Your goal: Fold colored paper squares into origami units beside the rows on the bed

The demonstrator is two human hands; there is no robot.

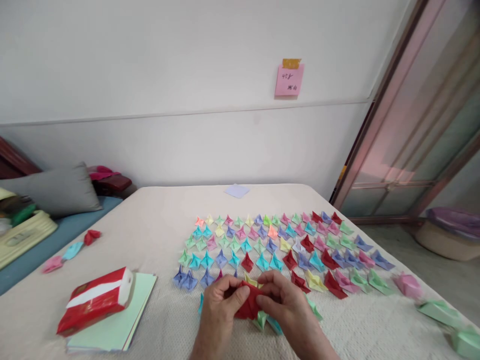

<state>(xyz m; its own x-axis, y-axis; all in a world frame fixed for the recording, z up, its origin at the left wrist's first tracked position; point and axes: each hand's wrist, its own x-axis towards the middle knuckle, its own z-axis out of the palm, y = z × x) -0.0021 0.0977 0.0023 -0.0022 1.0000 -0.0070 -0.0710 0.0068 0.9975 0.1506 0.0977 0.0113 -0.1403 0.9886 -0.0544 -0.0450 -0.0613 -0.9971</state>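
A red folded paper [246, 306] is pinched between my two hands above the front of the table. My left hand [222, 311] grips its left side, thumb on the near face. On the right side, the thumb and fingers of my right hand [284, 306] press the same paper. Rows of small folded paper boats [245, 245] in red, blue, green, pink and yellow stand just beyond my hands. A few more, among them a green one [261, 320], show partly behind and below my fingers.
At the left a red-and-white tissue pack [98, 299] lies on a stack of coloured paper [112, 332]. A lilac sheet [236, 190] rests at the table's far edge. Larger folded papers, such as a green one [439, 312], line the right edge. A grey cushion [63, 190] is beyond the left side.
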